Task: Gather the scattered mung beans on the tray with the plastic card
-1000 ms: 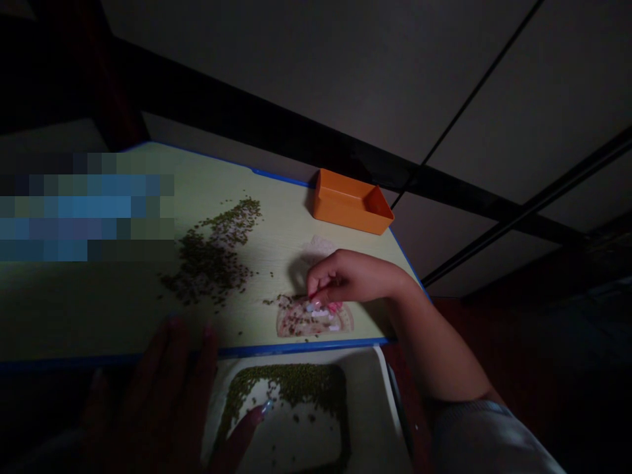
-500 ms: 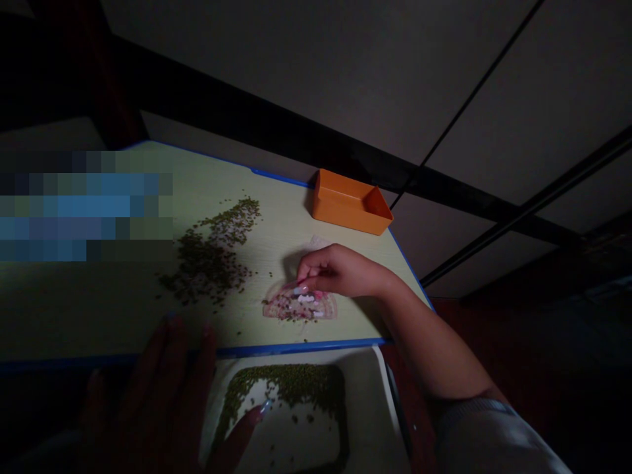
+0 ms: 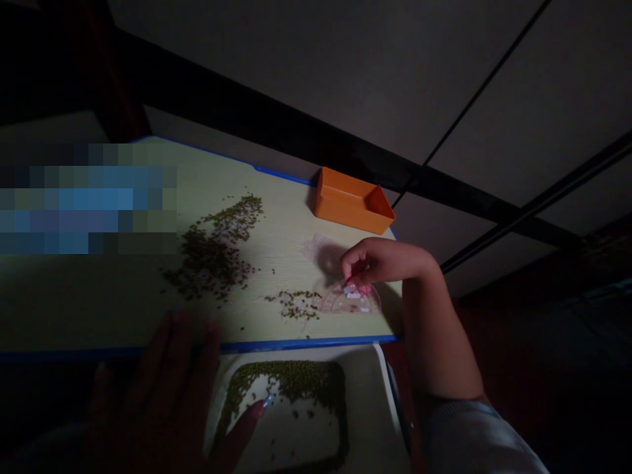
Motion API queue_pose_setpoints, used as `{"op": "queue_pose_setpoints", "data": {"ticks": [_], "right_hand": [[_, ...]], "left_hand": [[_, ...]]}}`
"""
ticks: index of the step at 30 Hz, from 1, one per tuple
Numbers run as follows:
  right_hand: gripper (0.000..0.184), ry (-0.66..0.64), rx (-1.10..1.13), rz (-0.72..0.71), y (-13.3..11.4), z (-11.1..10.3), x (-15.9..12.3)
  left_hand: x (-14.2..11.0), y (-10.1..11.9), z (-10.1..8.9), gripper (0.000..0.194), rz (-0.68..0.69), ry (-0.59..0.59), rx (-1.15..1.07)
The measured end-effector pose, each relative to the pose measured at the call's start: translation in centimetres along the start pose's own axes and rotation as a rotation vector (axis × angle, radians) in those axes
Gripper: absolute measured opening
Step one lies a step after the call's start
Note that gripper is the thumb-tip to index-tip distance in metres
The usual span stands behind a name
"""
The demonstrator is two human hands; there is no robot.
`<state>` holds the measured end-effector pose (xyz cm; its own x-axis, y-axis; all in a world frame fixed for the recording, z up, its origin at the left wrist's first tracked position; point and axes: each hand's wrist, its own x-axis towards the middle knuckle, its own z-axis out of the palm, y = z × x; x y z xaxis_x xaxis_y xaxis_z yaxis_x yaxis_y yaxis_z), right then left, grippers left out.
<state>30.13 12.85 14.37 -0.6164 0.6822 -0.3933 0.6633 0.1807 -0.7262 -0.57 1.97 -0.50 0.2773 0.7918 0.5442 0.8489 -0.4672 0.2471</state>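
My right hand (image 3: 388,260) pinches a clear pinkish half-round protractor (image 3: 340,303) by its upper part. The protractor is low over the table, its straight side toward me. A small group of green beans (image 3: 297,305) lies just left of it, and a larger scatter of beans (image 3: 210,263) spreads farther left. In the dim foreground my left hand (image 3: 168,388) is spread with its fingers toward the table edge. Its thumb reaches over a white tray (image 3: 372,408), where more green beans (image 3: 313,378) line the sides and far end.
An orange box (image 3: 345,205) stands at the far right corner of the pale table (image 3: 284,230), which has a blue edge. Large light panels rise behind it. A pixelated patch covers the table's left part.
My right hand has moved right with the protractor, away from the small group of beans, which now shows uncovered on the table. My left hand stays in place.
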Motion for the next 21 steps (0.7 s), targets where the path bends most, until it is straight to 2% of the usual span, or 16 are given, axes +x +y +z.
{"op": "queue_pose_setpoints", "data": {"ticks": [4, 10, 16, 21], "right_hand": [[0.008, -0.017, -0.020, 0.021, 0.03, 0.14, 0.32], [0.013, -0.026, -0.038, 0.028, -0.01, 0.69, 0.86], [0.014, -0.102, -0.002, -0.010, -0.33, 0.87, 0.76], [0.009, -0.105, 0.015, 0.012, -0.43, 0.67, 0.40]], "left_hand": [[0.19, 0.46, -0.25, 0.080, -0.013, -0.038, 0.005], [0.22, 0.74, -0.50, 0.080, -0.015, -0.016, 0.005], [0.27, 0.40, -0.12, 0.081, 0.006, 0.015, -0.010], [0.34, 0.40, -0.44, 0.081, 0.002, -0.033, -0.002]]}}
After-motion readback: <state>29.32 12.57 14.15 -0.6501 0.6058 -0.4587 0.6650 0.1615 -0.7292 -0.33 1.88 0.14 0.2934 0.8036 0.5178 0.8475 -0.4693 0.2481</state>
